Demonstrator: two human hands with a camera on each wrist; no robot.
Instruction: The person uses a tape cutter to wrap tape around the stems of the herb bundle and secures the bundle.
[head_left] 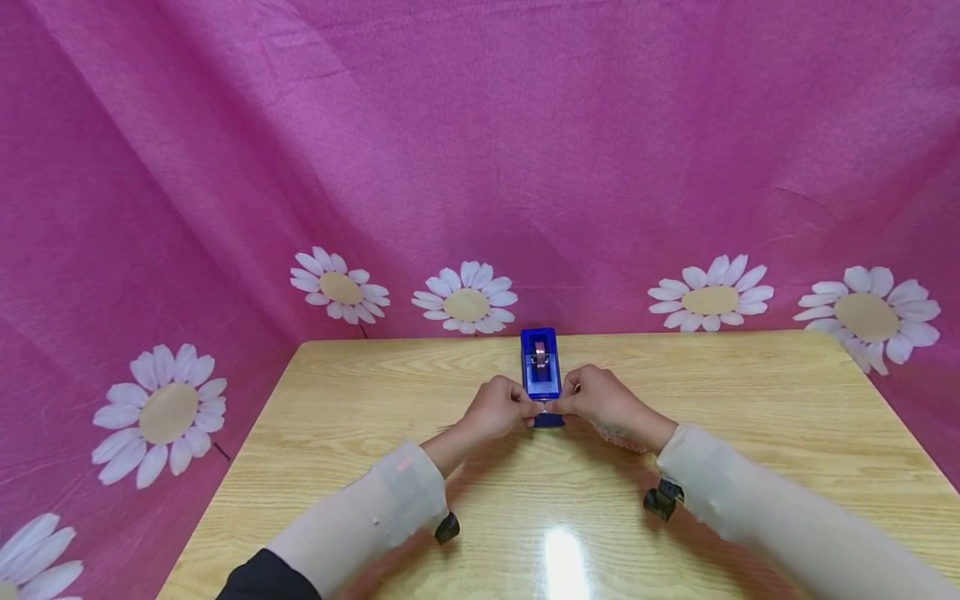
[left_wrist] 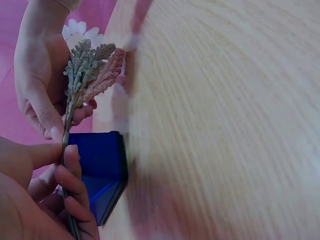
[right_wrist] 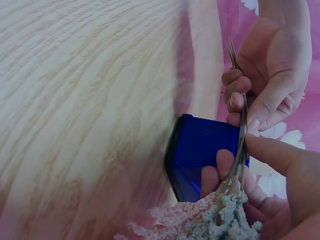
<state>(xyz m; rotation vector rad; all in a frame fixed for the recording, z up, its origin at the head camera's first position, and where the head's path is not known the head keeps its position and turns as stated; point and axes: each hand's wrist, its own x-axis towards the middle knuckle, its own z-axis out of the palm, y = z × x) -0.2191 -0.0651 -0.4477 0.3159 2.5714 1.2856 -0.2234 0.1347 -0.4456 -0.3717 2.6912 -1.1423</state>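
Note:
My left hand [head_left: 495,408] and right hand [head_left: 603,400] meet at the near end of a blue see-through box [head_left: 542,383] with a small roller in its top slot. Between them they pinch the thin stems of a bunch of flower sprigs [left_wrist: 92,70], grey-green and pink, held crosswise with the blossoms toward the right. In the left wrist view the left fingers [left_wrist: 72,172] curl round the lower stems. The right thumb and fingers [right_wrist: 225,160] grip higher up, just below the blossoms [right_wrist: 215,220]. Both thumbs come close together on the stems.
A wooden table [head_left: 360,392] lies under the hands and the box. Behind and at the sides hangs a pink cloth [head_left: 525,167] with printed daisies. Black wrist cameras hang below both sleeves [head_left: 405,492].

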